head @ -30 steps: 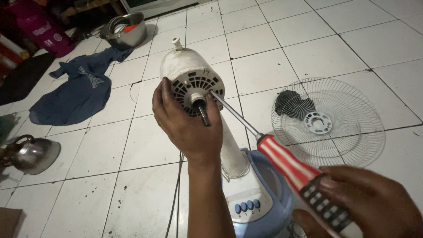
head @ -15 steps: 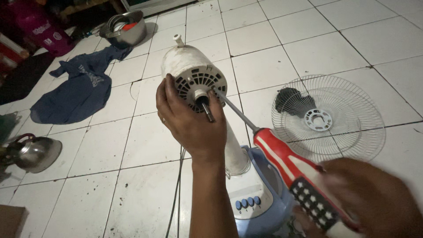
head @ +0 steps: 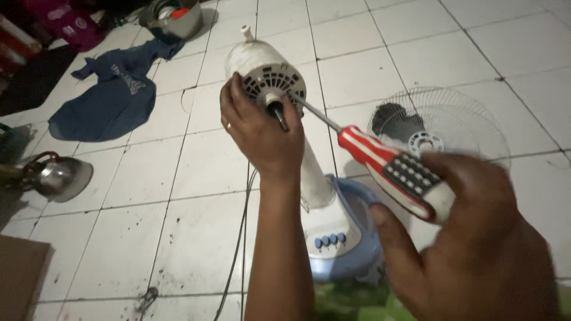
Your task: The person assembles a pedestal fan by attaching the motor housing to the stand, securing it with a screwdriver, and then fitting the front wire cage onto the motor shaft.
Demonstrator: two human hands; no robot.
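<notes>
since the earlier frame, right hand (head: pixel 476 238) has risen and come closer to the camera, so the screwdriver (head: pixel 386 163) now lies flatter, and the whole scene sits higher in the picture. its tip is at the rim of the fan motor housing (head: pixel 262 71), which stands on top of the white fan column (head: pixel 312 172) above the blue base (head: pixel 345 244).

in the head view, the left hand (head: pixel 262 134) is wrapped around the front of the housing, fingers pressed on its left side, thumb near the bare shaft. the right hand is closed around the handle end of the screwdriver.

the housing seems to be stiff plastic with a heavy motor inside, so i think it is best held around the body, not by the thin shaft. the handle looks ribbed, probably not slippery.

the screw itself is not visible, and the right hand is blurred. the wire grille (head: pixel 440 128) on the tiled floor (head: pixel 416 35) is partly hidden behind it.
</notes>
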